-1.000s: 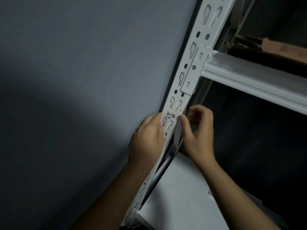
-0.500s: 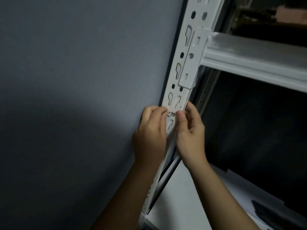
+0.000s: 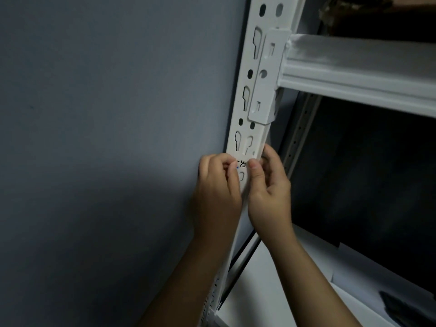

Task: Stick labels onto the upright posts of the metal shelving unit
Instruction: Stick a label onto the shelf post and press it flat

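Note:
A white upright post [image 3: 253, 102] with keyhole slots runs from the top centre down to the bottom. A small label [image 3: 242, 164] with black handwriting lies across its front face. My left hand [image 3: 217, 192] sits at the post's left edge, its curled fingertips pinching the label's left end against the metal. My right hand [image 3: 269, 192] is at the right edge. Its thumb presses the label's right end and its fingers curl round behind the post. Both hands hide most of the label.
A white horizontal beam [image 3: 354, 74] hooks into the post by a bracket [image 3: 266, 79]. A grey wall [image 3: 106, 138] is close on the left. Below lies a white shelf board [image 3: 271, 291] with a dark object [image 3: 405, 310]. A thin perforated rear post [image 3: 299, 138] stands behind.
My right hand moved in from beside the post and took hold of its right edge, thumb on the label. My left hand's fingers curled over the label's left end. The view drew closer.

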{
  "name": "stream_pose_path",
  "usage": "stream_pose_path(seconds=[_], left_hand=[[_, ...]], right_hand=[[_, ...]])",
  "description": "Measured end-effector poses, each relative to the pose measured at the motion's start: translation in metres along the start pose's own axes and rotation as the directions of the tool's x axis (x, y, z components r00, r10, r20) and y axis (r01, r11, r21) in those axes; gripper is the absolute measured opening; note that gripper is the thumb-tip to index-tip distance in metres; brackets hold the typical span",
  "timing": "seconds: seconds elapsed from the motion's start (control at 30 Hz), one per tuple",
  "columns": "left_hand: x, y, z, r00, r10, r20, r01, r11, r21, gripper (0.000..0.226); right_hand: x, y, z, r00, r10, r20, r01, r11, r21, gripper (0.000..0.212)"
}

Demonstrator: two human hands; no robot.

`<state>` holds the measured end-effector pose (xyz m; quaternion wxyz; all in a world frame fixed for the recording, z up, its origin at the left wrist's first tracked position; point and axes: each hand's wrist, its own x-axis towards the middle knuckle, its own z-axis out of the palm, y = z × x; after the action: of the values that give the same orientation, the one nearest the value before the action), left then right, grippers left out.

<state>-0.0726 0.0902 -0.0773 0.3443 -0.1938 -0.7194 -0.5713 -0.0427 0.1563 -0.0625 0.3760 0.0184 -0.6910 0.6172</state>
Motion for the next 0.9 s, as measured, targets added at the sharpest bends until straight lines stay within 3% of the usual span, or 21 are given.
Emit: stream_pose_path(seconds=[0.1, 0.23, 0.37, 0.47, 0.57, 0.73, 0.9], left_hand=[[-0.002, 0.0, -0.001, 0.998, -0.058, 0.007, 0.058, 0.997, -0.057, 0.013], [-0.003, 0.001, -0.005, 1.0, -0.001, -0.017, 0.001, 1.0, -0.017, 0.014], [0.003, 0.003, -0.013, 0.994, 0.107, 0.0, -0.105, 0.983, 0.15, 0.019], [0.01, 0.0, -0.018, 0.964, 0.259, 0.054, -0.262, 0.908, 0.327, 0.018], [0.014, -0.001, -0.018, 0.944, 0.316, 0.094, -0.323, 0.826, 0.462, 0.014], [0.015, 0.002, -0.022, 0.944, 0.309, 0.113, -0.327, 0.847, 0.418, 0.01], [0.014, 0.0, -0.024, 0.934, 0.333, 0.133, -0.358, 0.871, 0.336, 0.027]], right_hand=[[0.0, -0.003, 0.0, 1.0, 0.004, 0.005, -0.004, 1.0, 0.012, 0.029], [0.0, -0.002, -0.001, 0.999, 0.031, -0.005, -0.031, 0.999, 0.015, 0.029], [0.001, -0.002, -0.002, 0.999, 0.054, -0.008, -0.054, 0.999, -0.002, 0.033], [0.0, -0.002, -0.002, 0.998, 0.056, -0.003, -0.056, 0.998, 0.004, 0.034], [0.0, -0.002, -0.001, 0.998, 0.06, -0.013, -0.059, 0.998, 0.025, 0.035], [0.0, -0.003, -0.001, 0.998, 0.056, -0.002, -0.056, 0.998, 0.017, 0.032], [0.001, -0.001, 0.0, 0.998, 0.056, -0.025, -0.056, 0.998, 0.01, 0.034]])
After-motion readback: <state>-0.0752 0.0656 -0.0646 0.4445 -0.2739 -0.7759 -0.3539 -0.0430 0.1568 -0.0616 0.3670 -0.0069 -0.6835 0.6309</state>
